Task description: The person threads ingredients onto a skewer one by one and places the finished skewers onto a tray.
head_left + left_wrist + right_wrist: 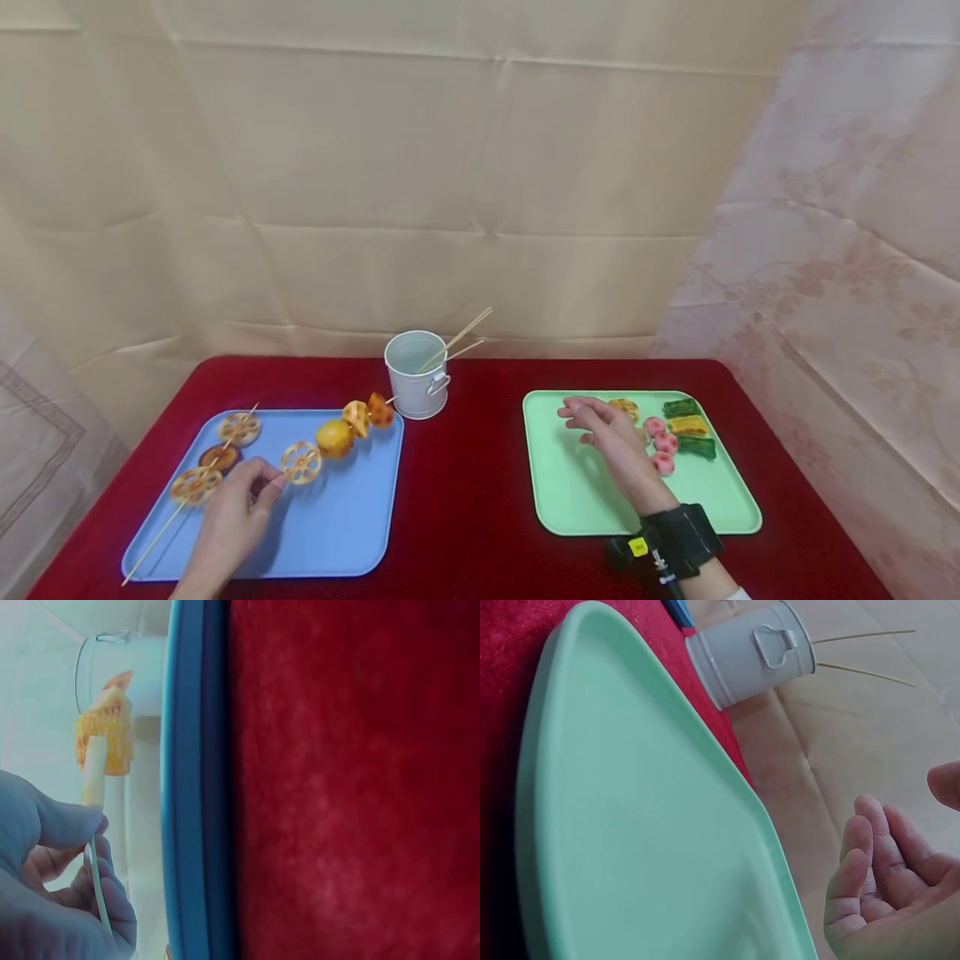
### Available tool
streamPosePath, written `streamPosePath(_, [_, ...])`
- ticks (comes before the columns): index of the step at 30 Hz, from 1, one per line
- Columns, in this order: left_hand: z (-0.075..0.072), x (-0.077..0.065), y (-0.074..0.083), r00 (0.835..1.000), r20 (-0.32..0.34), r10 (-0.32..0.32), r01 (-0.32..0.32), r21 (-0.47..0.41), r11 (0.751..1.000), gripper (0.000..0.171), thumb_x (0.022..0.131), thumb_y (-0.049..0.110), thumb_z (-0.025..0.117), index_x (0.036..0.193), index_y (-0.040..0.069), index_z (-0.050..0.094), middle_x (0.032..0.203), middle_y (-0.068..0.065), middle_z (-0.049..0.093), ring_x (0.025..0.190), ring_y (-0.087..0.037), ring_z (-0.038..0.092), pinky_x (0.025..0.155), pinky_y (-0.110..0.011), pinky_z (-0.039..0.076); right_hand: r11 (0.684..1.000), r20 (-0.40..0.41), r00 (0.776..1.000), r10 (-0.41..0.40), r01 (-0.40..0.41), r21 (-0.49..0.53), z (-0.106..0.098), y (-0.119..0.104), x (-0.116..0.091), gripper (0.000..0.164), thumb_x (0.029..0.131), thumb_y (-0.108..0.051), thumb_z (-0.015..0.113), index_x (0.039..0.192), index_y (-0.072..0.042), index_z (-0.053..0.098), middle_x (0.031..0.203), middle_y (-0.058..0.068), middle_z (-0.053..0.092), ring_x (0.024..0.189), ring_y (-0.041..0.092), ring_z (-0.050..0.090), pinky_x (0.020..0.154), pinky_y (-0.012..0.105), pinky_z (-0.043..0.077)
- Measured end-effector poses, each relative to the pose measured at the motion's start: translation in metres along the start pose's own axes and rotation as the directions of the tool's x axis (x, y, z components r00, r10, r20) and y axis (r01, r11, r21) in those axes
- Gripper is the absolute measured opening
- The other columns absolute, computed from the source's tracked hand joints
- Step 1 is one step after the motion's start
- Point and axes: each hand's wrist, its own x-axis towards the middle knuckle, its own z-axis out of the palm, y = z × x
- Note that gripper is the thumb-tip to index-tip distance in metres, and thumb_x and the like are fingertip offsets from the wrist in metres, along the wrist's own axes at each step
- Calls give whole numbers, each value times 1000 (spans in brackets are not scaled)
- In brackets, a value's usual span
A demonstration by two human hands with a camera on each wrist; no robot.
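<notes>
My left hand pinches the bare end of a bamboo skewer between thumb and fingers above the blue tray. Threaded along this skewer are a lotus root slice, a corn piece, a pale yellow piece and an orange piece near the tip. Another skewer, with two lotus root slices and a brown round slice, lies on the tray to the left. Over the green tray, my right hand holds nothing, its fingers loosely bent and the thumb apart.
The blue tray is on the left of a red cloth. The green tray bears pink pieces, green pieces and a yellow piece. Between them, farther back, a white bucket holds several bare skewers.
</notes>
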Motion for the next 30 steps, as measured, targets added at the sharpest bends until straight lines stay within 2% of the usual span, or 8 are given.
streamPosePath(4, [-4, 5, 0, 994, 71, -78, 78, 12, 997, 9, 96, 1, 66, 87, 3, 64, 83, -8, 56, 77, -22, 50, 67, -37, 40, 1000, -3, 1000, 10, -10, 0, 0, 0, 0, 58, 103, -44, 63, 138, 2, 59, 125, 15, 69, 118, 33, 60, 96, 41, 48])
streamPosePath(8, [-4, 7, -4, 991, 99, -93, 91, 28, 995, 9, 95, 0, 65, 87, 2, 63, 82, -8, 57, 76, -22, 51, 67, -39, 40, 1000, -8, 1000, 19, -19, 4, 1, 1, -1, 58, 102, -45, 63, 138, 1, 59, 124, 14, 70, 117, 30, 61, 96, 40, 49])
streamPosePath(13, [-4, 13, -7, 969, 190, -156, 148, 58, 987, 9, 98, 1, 63, 89, 0, 62, 83, -9, 57, 78, -25, 52, 68, -39, 40, 1000, -4, 1000, 20, -20, 2, 1, 0, -1, 59, 102, -46, 62, 138, 0, 59, 125, 13, 70, 117, 30, 61, 97, 40, 49])
streamPosePath(16, [-7, 15, -9, 959, 226, -173, 158, 85, 984, 9, 97, 2, 65, 89, 0, 65, 82, -8, 59, 77, -24, 54, 67, -40, 41, 1000, 3, 1000, 19, -19, 3, 1, 0, -1, 59, 103, -46, 62, 139, 1, 59, 125, 14, 70, 118, 31, 61, 98, 41, 48])
streamPosePath(19, [-11, 16, -9, 957, 242, -161, 126, 157, 980, 8, 94, 3, 71, 87, 1, 69, 78, -4, 64, 74, -22, 56, 68, -42, 45, 1000, 17, 1000, 21, -21, 6, 3, 1, -1, 59, 103, -46, 62, 140, 0, 58, 127, 16, 69, 119, 32, 61, 98, 42, 48])
streamPosePath(23, [-13, 18, -7, 958, 271, -99, 23, 273, 962, 11, 90, 3, 78, 83, 2, 69, 72, -2, 63, 68, -19, 56, 66, -44, 50, 1000, 32, 999, 22, -21, -11, 2, 2, -1, 61, 103, -47, 61, 142, -1, 57, 130, 18, 67, 118, 32, 61, 98, 41, 48])
streamPosePath(26, [-11, 18, -5, 954, 296, -42, -50, 295, 954, 13, 90, 2, 77, 83, 3, 66, 72, -2, 60, 67, -18, 54, 63, -42, 50, 999, 19, 999, 27, -26, -32, 0, 2, -1, 61, 103, -49, 61, 141, -1, 58, 129, 17, 68, 118, 31, 61, 97, 39, 50])
streamPosePath(30, [-9, 14, -6, 954, 300, -7, -80, 275, 958, 15, 92, -1, 74, 85, 3, 61, 74, -2, 56, 68, -18, 52, 62, -39, 49, 999, 7, 999, 37, -37, -40, -2, 2, -1, 60, 103, -48, 61, 140, -1, 59, 129, 15, 69, 116, 27, 62, 95, 36, 50])
